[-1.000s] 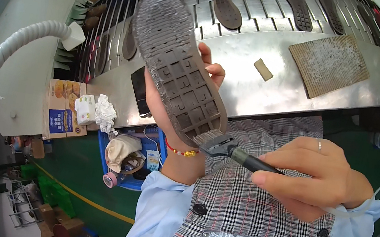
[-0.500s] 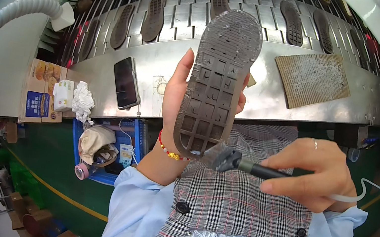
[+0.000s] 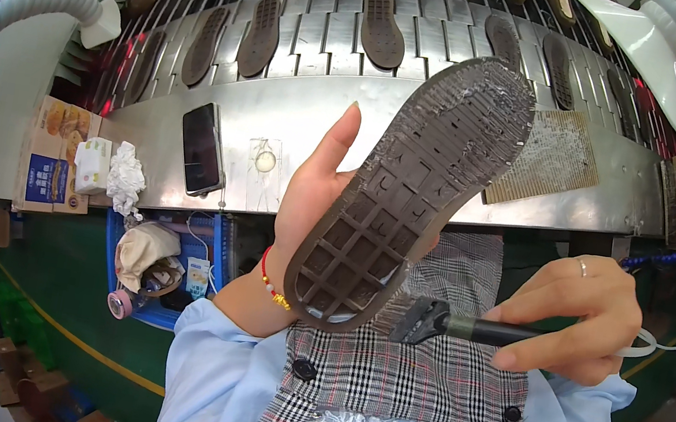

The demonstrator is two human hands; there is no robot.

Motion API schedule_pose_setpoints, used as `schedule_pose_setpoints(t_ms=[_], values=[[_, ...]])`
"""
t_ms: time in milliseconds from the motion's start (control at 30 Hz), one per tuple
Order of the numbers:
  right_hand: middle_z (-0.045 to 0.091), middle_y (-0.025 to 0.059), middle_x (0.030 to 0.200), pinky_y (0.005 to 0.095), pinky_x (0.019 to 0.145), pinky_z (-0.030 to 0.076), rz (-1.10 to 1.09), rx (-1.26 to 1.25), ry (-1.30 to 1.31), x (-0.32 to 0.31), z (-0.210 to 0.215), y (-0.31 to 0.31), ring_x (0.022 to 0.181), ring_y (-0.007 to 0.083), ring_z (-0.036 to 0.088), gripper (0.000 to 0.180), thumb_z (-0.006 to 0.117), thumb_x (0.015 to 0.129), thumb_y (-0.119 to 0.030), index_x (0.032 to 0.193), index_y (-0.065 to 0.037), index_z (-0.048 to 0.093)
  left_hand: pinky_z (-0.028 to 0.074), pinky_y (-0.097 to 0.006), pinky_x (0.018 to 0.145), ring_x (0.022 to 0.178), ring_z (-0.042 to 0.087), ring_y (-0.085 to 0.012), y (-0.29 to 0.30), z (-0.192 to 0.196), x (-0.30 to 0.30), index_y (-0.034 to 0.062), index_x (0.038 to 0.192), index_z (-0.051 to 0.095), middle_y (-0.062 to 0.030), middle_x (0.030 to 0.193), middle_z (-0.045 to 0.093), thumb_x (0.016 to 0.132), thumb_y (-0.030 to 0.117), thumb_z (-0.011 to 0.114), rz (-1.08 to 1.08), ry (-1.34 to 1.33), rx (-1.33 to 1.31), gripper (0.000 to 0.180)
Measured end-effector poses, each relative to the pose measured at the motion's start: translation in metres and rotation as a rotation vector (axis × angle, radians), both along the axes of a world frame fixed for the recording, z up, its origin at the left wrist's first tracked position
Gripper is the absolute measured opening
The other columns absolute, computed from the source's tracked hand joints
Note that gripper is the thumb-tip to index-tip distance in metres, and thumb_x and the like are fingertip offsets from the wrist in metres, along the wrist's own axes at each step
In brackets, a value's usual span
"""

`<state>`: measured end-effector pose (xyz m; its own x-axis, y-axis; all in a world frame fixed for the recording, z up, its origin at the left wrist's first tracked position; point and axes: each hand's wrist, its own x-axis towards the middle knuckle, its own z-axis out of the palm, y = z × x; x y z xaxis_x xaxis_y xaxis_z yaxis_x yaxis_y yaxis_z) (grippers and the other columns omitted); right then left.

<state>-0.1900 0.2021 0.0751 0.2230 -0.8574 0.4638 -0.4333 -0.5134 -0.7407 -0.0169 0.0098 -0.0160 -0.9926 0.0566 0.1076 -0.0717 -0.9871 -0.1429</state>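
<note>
Left hand [image 3: 318,199] gripping shoe sole [image 3: 412,197], right hand [image 3: 575,318] clasping brush [image 3: 462,326] — bristles seemingly touching heel

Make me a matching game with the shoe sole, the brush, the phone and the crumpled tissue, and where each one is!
Things:
1. shoe sole
2. brush
3. phone
4. crumpled tissue

Places:
A. lying flat on the metal table
B. held up in the left hand
C. at the table's near edge, beside a small white box
D. gripped in the right hand

Pairs: 1-B, 2-D, 3-A, 4-C
</note>
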Motion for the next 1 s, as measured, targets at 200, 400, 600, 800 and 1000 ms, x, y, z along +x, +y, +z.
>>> schedule_pose_setpoints(t_ms=[200,400,600,800,1000], values=[[0.071,0.0182,0.077,0.0278,0.049,0.05,-0.131,-0.089,-0.03,0.003,-0.007,0.001,0.058,0.0218,0.065,0.014,0.066,0.082,-0.017,0.077,-0.009,0.077,0.043,-0.058,0.103,0.125,0.046,-0.051,-0.009,-0.019,0.008,-0.0041,0.148,0.026,-0.0331,0.148,0.03,0.095,0.067,0.027,-0.044,0.008,0.016,0.089],[0.07,0.0177,0.083,0.0294,0.054,0.049,-0.244,-0.082,0.021,-0.007,-0.003,0.008,0.064,0.024,0.066,0.015,0.067,0.079,-0.018,0.084,-0.008,0.076,0.041,-0.043,0.108,0.131,0.046,-0.0349,-0.002,-0.003,0.006,-0.0065,0.147,0.027,-0.0261,0.147,0.038,0.096,0.068,0.025,-0.06,0.096,0.036,0.09],[0.07,0.0183,0.088,0.0322,0.058,0.05,-0.259,-0.06,-0.025,-0.019,-0.004,0.013,0.069,0.0267,0.068,0.019,0.07,0.076,-0.014,0.091,-0.006,0.077,0.035,-0.052,0.11,0.135,0.039,-0.0438,-0.001,0.005,0.006,-0.0052,0.15,0.018,-0.0292,0.151,0.027,0.095,0.069,0.024,0.007,-0.042,0.088,0.092],[0.07,0.019,0.085,0.0313,0.057,0.048,-0.254,-0.02,-0.042,-0.033,-0.006,0.015,0.066,0.0262,0.067,0.019,0.07,0.076,-0.022,0.084,-0.006,0.077,0.033,-0.059,0.109,0.131,0.041,-0.0489,-0.009,-0.006,0.006,-0.0048,0.151,0.015,-0.032,0.15,0.026,0.094,0.071,0.022,0.009,-0.005,0.06,0.095],[0.071,0.0182,0.086,0.032,0.057,0.048,-0.223,-0.067,-0.023,-0.056,-0.013,-0.004,0.067,0.0257,0.066,0.024,0.071,0.07,-0.017,0.09,-0.006,0.077,0.042,-0.058,0.103,0.124,0.049,-0.0488,-0.004,0.002,-0.005,-0.0074,0.149,0.018,-0.0331,0.146,0.034,0.094,0.072,0.022,0.061,-0.122,-0.012,0.097]])
